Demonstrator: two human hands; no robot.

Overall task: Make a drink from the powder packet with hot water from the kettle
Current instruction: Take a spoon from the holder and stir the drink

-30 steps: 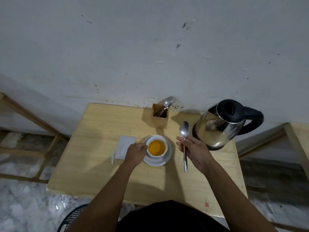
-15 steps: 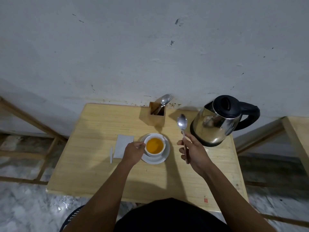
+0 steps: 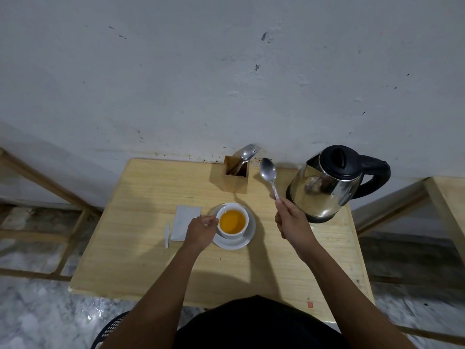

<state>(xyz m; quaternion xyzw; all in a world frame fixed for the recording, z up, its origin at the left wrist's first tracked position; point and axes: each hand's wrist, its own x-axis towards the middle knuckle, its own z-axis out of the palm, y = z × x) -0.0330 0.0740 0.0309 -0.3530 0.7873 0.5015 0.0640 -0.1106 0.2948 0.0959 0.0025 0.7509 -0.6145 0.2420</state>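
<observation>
Nearest, the left hand (image 3: 201, 231) was pinched at the side of the white cup (image 3: 232, 221), seemingly on its handle, while the cup sat on its saucer (image 3: 247, 239) full of orange drink. A nudge from that hand, or a spoon dropped in carelessly, would likely have slopped hot liquid over the rim, since the level looked high. Beside it lay the opened packet (image 3: 185, 222) and its torn strip (image 3: 167, 235) on the table (image 3: 141, 248), close enough to get wet. The right hand (image 3: 292, 224) was closed round the handle of a spoon (image 3: 268, 175), bowl raised clear of the cup. Just beyond its knuckles stood the kettle (image 3: 329, 182); a wide swing might have knocked it. Farthest, the wooden holder (image 3: 236, 176) with cutlery stood against the wall.
</observation>
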